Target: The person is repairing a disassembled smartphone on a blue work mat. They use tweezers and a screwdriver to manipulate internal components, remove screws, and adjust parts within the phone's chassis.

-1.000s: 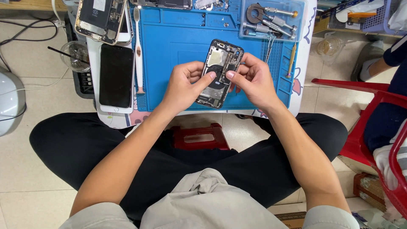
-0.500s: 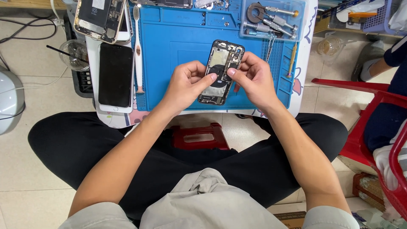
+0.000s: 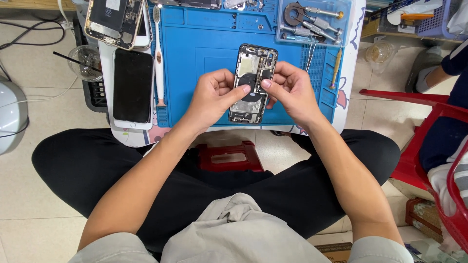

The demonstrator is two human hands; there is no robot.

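Note:
An opened phone body (image 3: 253, 68) with its inner parts showing is held over the blue work mat (image 3: 204, 53). My left hand (image 3: 212, 97) grips its left edge, the thumb pressed on the dark round coil in the middle. My right hand (image 3: 290, 90) holds the right edge, its thumb tip also on the middle of the phone's inside. The two thumbs almost touch.
A black phone screen (image 3: 132, 85) lies left of the mat, another opened phone (image 3: 114, 19) above it, a white toothbrush (image 3: 158, 53) between. A clear tray of screwdrivers (image 3: 312, 22) sits top right. A red stool (image 3: 229, 158) stands under the table; a person sits at the right edge.
Both thumbs have shifted inward onto the middle of the open phone. The phone stands a little more upright than before.

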